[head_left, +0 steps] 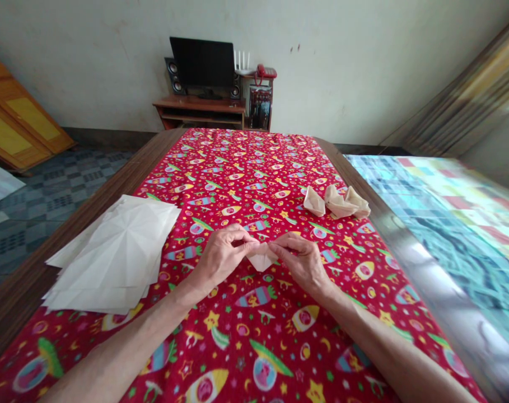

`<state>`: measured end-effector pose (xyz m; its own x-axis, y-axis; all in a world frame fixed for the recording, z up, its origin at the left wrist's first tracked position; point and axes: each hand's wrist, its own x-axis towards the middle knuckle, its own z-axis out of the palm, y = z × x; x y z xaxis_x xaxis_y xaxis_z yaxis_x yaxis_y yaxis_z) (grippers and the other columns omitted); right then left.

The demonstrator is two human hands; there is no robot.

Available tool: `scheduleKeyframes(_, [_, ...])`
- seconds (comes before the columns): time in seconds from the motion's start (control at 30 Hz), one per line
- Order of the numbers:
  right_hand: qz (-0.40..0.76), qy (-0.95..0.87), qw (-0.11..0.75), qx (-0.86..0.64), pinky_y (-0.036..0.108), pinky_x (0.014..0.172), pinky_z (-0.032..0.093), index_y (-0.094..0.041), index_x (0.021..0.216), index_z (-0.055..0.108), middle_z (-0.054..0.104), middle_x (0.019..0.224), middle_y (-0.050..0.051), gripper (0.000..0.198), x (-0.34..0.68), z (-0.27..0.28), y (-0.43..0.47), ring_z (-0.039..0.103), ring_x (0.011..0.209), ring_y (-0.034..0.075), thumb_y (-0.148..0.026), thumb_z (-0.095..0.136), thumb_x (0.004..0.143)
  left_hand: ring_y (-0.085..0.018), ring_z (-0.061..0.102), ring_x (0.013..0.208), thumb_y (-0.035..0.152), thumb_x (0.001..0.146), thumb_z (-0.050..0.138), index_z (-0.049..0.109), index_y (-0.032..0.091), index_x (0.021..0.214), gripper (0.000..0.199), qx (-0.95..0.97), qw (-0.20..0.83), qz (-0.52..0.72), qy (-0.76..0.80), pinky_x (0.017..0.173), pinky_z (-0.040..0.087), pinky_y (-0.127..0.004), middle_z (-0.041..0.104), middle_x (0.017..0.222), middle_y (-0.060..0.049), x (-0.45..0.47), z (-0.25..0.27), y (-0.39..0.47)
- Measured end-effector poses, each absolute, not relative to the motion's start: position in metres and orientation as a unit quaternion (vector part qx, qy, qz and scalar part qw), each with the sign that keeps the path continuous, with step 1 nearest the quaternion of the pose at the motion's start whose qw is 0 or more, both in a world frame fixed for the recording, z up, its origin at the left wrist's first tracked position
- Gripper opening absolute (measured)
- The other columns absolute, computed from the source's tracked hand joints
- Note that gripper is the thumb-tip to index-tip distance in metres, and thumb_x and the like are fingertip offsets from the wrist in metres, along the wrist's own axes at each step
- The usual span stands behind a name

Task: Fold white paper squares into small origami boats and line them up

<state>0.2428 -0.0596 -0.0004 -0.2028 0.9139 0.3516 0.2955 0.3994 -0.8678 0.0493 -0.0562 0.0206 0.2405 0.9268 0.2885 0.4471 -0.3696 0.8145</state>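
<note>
A small folded piece of white paper point(262, 261) is pinched between my two hands near the middle of the cloth. My left hand point(229, 251) grips its left upper corner between thumb and fingers. On the right upper corner, my right hand point(301, 258) has a similar pinch. The paper's lower part narrows toward me, and its upper edge is partly covered by my fingertips. To the left lies a stack of creased white paper sheets point(115, 254). Several folded paper shapes point(338, 202) sit beyond my right hand.
A red patterned cloth point(254, 313) covers the dark wooden table point(128, 173). Beyond its far end stands a desk point(199, 106) with a monitor point(202, 64), speakers and a red telephone point(266, 71). A bed point(443, 224) is at the right, a wooden cabinet point(19, 112) at the left.
</note>
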Motion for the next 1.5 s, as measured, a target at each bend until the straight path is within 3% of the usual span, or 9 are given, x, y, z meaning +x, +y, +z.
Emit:
scheduleKeyframes(0.33, [0.288,-0.667,0.481,-0.492,0.023,0.055,0.042,-0.018,0.074,0.066,0.064,0.068,0.001,0.02,0.257,-0.001,-0.048,0.054,0.06,0.012,-0.035,0.062,0.084,-0.016,0.062,0.076,0.038,0.08,0.062,0.067,0.018,0.076,0.021,0.67,0.283,0.436,0.53,0.074,0.046,-0.025,0.067,0.079,0.0,0.033,0.014,-0.042])
scheduleKeyframes(0.57, [0.256,-0.662,0.476,-0.518,0.022,0.052,0.038,-0.016,0.076,0.065,0.06,0.064,-0.001,0.022,0.265,-0.003,-0.042,0.051,0.055,0.011,-0.036,0.059,0.084,-0.015,0.061,0.074,0.038,0.082,0.058,0.064,0.018,0.076,0.022,0.695,0.229,0.425,0.534,0.071,0.047,-0.025,0.066,0.079,-0.001,0.023,0.01,-0.036])
scheduleKeyframes(0.87, [0.207,-0.706,0.338,-0.587,0.023,0.054,0.037,-0.018,0.073,0.065,0.064,0.065,0.0,0.021,0.267,-0.015,-0.037,0.053,0.054,0.012,-0.033,0.055,0.084,-0.015,0.056,0.067,0.021,0.082,0.05,0.056,0.017,0.07,0.014,0.767,0.14,0.339,0.526,0.066,0.046,-0.027,0.057,0.073,-0.002,0.021,-0.011,-0.033])
scheduleKeyframes(1.03, [0.112,-0.759,0.265,-0.584,0.023,0.057,0.035,-0.02,0.075,0.064,0.065,0.07,0.001,0.017,0.265,-0.016,-0.039,0.057,0.062,0.013,-0.028,0.052,0.085,-0.018,0.056,0.077,0.017,0.079,0.054,0.053,0.018,0.068,0.011,0.791,0.045,0.272,0.546,0.072,0.048,-0.031,0.054,0.079,-0.003,0.025,-0.022,-0.035])
scheduleKeyframes(1.1, [0.085,-0.772,0.256,-0.575,0.023,0.058,0.035,-0.019,0.075,0.062,0.064,0.071,0.001,0.017,0.265,-0.016,-0.04,0.057,0.064,0.013,-0.027,0.052,0.086,-0.021,0.056,0.089,0.018,0.08,0.055,0.059,0.018,0.08,0.003,0.795,0.012,0.262,0.546,0.081,0.048,-0.036,0.058,0.091,-0.006,0.028,-0.02,-0.038])
scheduleKeyframes(1.17, [0.072,-0.776,0.251,-0.575,0.023,0.057,0.034,-0.019,0.073,0.061,0.063,0.07,0.001,0.017,0.264,-0.017,-0.04,0.056,0.062,0.012,-0.027,0.051,0.086,-0.024,0.052,0.109,0.012,0.083,0.05,0.06,0.019,0.104,0.025,0.82,-0.007,0.251,0.515,0.094,0.044,-0.041,0.057,0.115,-0.008,0.03,-0.015,-0.043])
scheduleKeyframes(1.27, [0.054,-0.779,0.251,-0.572,0.023,0.057,0.034,-0.019,0.073,0.06,0.063,0.069,0.001,0.018,0.264,-0.018,-0.04,0.055,0.061,0.012,-0.027,0.051,0.086,-0.022,0.031,0.135,0.001,0.084,0.037,0.046,0.024,0.132,0.054,0.891,-0.006,0.198,0.408,0.11,0.031,-0.043,0.043,0.143,-0.003,0.035,-0.008,-0.051])
scheduleKeyframes(1.37, [0.045,-0.782,0.253,-0.568,0.022,0.058,0.034,-0.019,0.074,0.061,0.062,0.069,0.001,0.017,0.263,-0.02,-0.04,0.056,0.061,0.013,-0.026,0.051,0.086,-0.018,0.019,0.142,-0.003,0.083,0.031,0.037,0.019,0.14,0.062,0.921,0.005,0.151,0.358,0.115,0.024,-0.043,0.039,0.147,-0.003,0.041,-0.005,-0.061])
scheduleKeyframes(1.5, [0.038,-0.782,0.257,-0.567,0.022,0.055,0.033,-0.02,0.074,0.06,0.062,0.069,0.0,0.015,0.262,-0.02,-0.04,0.055,0.059,0.012,-0.025,0.052,0.085,-0.02,0.021,0.141,0.008,0.088,0.036,0.036,0.013,0.141,0.053,0.913,0.018,0.137,0.385,0.115,0.026,-0.043,0.036,0.148,-0.007,0.048,-0.006,-0.069])
